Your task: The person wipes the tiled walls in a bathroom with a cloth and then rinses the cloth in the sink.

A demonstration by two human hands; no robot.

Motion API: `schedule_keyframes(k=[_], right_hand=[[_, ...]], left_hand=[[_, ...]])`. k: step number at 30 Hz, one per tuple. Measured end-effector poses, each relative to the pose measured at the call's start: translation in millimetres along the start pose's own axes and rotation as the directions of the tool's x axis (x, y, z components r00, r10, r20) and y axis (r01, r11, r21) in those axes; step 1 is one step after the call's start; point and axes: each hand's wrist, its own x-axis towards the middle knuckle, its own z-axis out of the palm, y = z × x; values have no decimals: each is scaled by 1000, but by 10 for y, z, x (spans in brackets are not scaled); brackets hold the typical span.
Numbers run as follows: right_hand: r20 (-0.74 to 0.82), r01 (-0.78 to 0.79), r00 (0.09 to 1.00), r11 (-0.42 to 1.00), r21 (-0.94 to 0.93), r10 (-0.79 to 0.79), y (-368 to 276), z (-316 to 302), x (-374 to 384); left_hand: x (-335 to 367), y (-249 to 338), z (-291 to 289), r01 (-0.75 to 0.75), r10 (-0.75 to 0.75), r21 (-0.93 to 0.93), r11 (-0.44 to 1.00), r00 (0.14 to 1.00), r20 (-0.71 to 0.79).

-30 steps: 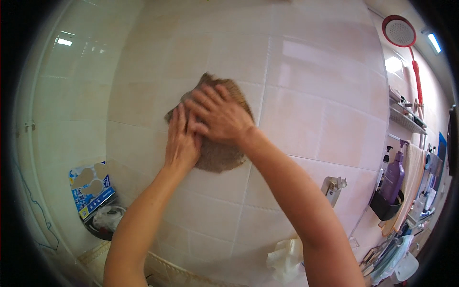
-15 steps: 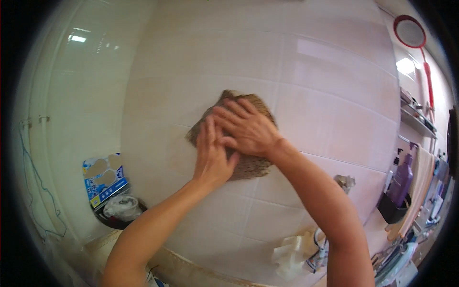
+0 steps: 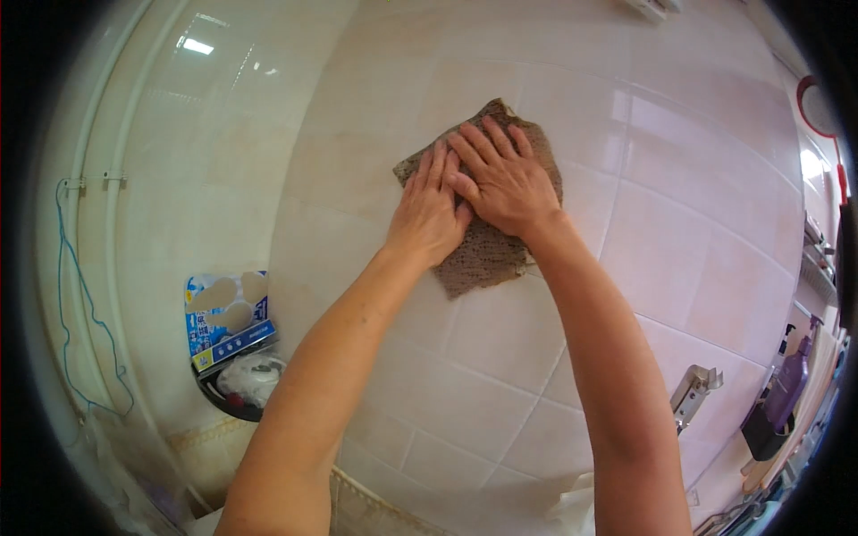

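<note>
both sets of fingers lie spread and flat, gripping nothing, pressing a brown, coarse-woven, roughly square cleaning cloth [image 3: 487, 241] against the glossy beige tiled wall [image 3: 697, 223] in the upper middle of the frame; the left hand [image 3: 431, 213] sits on the cloth's left half, the right hand [image 3: 502, 183] overlaps it slightly, its thumb touching the left hand's index side, and both forearms run down to the lower edge

judging by how things lie, the wiping looks to be mid-way: the cloth covers only a small patch, and wide stretches of tile to the right, below and upper left lie beyond it; whether those are already wiped cannot be told, since the tiles shine evenly and show no clear streaks or dirt

the cloth looks thin, limp and mottled, with a ragged lower edge poking out beneath the palms and one corner pointing up above the right fingertips

further out, a blue and white printed packet [image 3: 228, 314] stands at lower left above a dark round dish [image 3: 234, 395], a metal wall bracket [image 3: 693, 393] sits lower right, and a purple bottle [image 3: 790, 386] stands at the right edge
</note>
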Motion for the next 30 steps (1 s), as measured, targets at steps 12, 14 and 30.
schedule_keyframes(k=[12, 14, 30], right_hand=[[219, 200, 951, 974, 106, -220, -719, 73, -680], [160, 180, 967, 974, 136, -201, -633, -46, -735], [24, -62, 998, 992, -107, 65, 1451, -1235, -1537]], left_hand=[[-1324, 181, 81, 176, -172, -51, 983, 982, 73], [-1229, 332, 50, 171, -165, -71, 983, 983, 76], [225, 2187, 497, -165, 158, -114, 980, 985, -74]])
